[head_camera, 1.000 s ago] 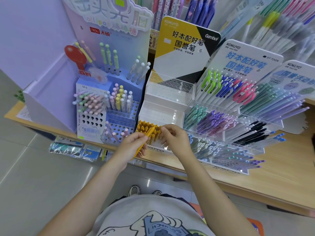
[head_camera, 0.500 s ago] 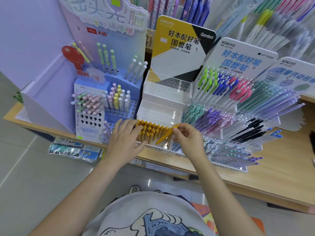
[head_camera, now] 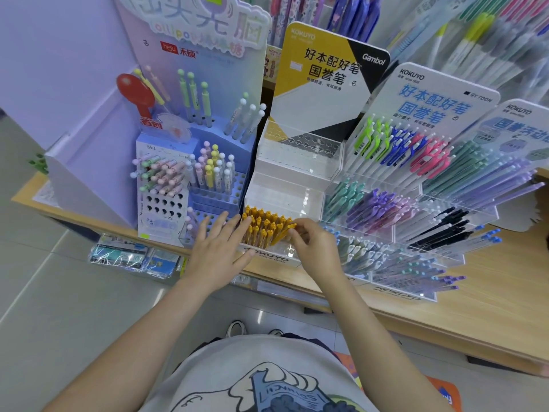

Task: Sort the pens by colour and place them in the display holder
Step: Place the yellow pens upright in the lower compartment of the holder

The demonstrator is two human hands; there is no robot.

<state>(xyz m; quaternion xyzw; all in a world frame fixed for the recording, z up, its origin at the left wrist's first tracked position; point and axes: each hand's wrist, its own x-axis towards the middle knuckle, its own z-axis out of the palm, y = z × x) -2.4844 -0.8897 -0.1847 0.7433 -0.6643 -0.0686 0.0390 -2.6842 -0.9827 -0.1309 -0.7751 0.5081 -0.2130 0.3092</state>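
Several yellow pens point(head_camera: 263, 226) stand in the front row of a clear stepped display holder point(head_camera: 292, 185) under a yellow and black sign. My right hand point(head_camera: 315, 248) pinches one yellow pen point(head_camera: 283, 231) at the right end of that row, its tip low in the holder. My left hand point(head_camera: 217, 248) lies flat with straight fingers against the row's left side and the holder's front edge. The holder's upper rows hold no pens.
A blue lollipop-pen stand point(head_camera: 190, 179) sits to the left. Clear trays of green, purple, black and pink pens point(head_camera: 410, 203) fill the right. The wooden shelf edge point(head_camera: 416, 316) runs below, with packets point(head_camera: 133, 257) hanging under it.
My right hand has brought the yellow pen down into the right end of the row. My left hand stays spread beside the pens.
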